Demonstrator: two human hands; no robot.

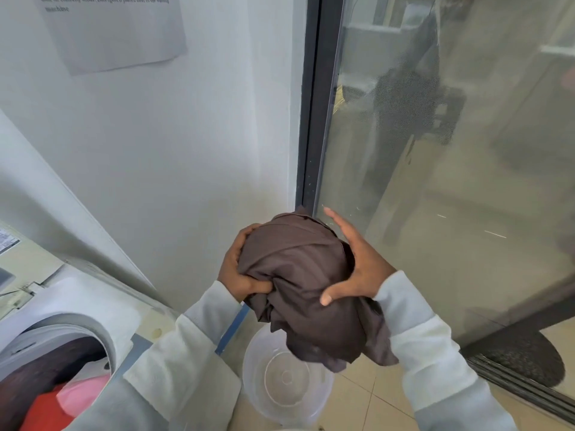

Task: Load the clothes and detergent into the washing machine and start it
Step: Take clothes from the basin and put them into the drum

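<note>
A plain white wall (174, 144) fills the left, with a printed paper notice (115, 29) fixed near its top. To the right, a dark-framed sliding glass door (451, 169) shows hazy reflections. Beige floor tiles (382, 399) run below, and a dark mat (529, 359) lies behind the glass.

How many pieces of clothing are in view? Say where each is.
3: a brown garment bunched between both hands over the basin, and a pink one and a red one inside the washing machine. More may be hidden inside.
</note>
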